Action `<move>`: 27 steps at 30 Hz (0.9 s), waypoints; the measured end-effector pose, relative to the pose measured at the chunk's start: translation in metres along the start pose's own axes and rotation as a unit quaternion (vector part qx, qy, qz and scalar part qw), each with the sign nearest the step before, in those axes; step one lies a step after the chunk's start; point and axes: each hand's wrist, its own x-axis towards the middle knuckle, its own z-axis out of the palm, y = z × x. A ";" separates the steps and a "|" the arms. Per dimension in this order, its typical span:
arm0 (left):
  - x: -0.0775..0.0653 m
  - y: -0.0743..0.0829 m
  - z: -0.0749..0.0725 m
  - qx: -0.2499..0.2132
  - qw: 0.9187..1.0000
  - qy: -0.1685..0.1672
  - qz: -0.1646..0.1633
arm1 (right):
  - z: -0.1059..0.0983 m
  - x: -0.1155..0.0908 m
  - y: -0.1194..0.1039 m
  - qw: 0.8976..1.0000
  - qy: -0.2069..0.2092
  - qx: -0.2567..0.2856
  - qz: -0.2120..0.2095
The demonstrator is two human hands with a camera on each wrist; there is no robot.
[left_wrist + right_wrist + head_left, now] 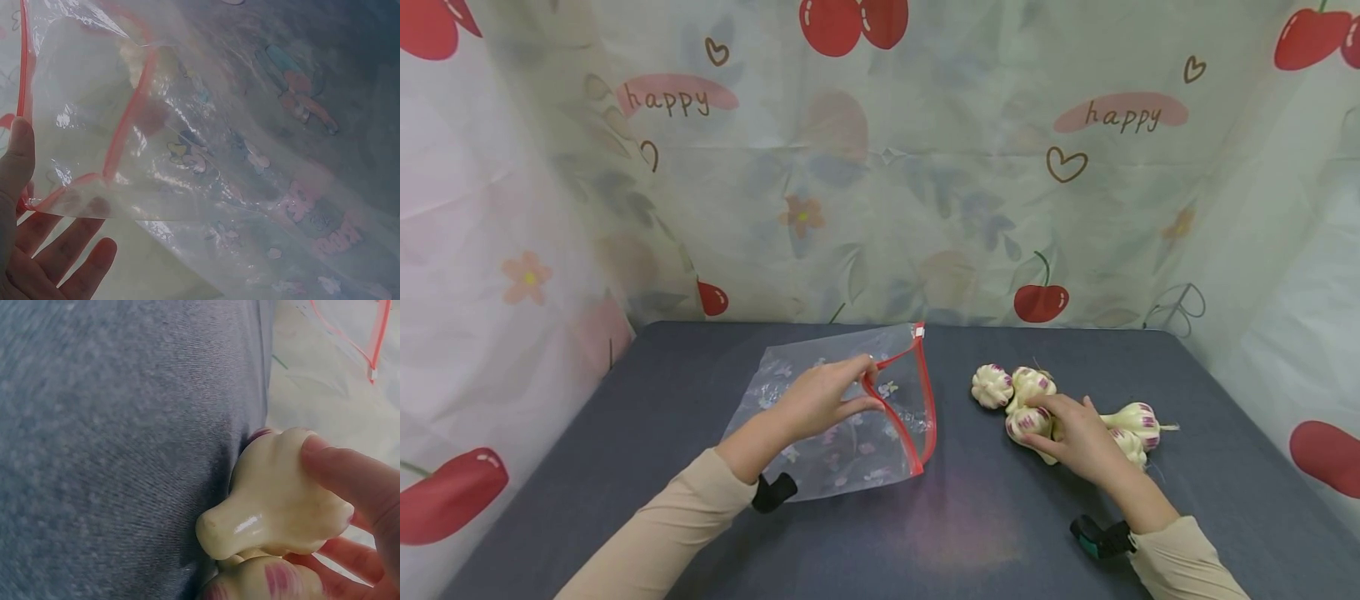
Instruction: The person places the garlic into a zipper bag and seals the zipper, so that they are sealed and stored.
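A clear zip bag point(842, 467) printed with small flowers lies over the left-middle of the table, its red zip edge parted. My left hand point(820, 398) pinches one side of that edge between thumb and fingers. In the left wrist view the thumb point(19, 156) sits on the red strip, with some fingers behind the clear film. To the right, my right hand point(1078, 437) grips a garlic bulb point(275, 494), thumb on one side and fingers on the other. The bulb is pale with purple patches. Another bulb point(269, 581) lies right against it.
Several more garlic bulbs surround the right hand, including one at the left point(992, 387) and one with a thin stem at the right point(1138, 423). A white slider point(918, 332) sits at the bag's far corner. Printed curtains point(887, 183) enclose the grey table point(970, 533).
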 end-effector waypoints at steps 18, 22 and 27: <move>0.001 0.000 -0.001 0.002 1.000 0.000 -0.004 | -0.015 0.001 -0.011 0.998 0.048 0.041 -0.031; 0.001 0.000 -0.002 0.004 1.000 -0.003 -0.010 | -0.017 0.002 -0.015 0.995 0.080 0.017 -0.057; 0.001 -0.001 -0.002 0.004 1.000 -0.001 -0.013 | -0.021 0.004 -0.018 0.993 0.099 0.009 -0.071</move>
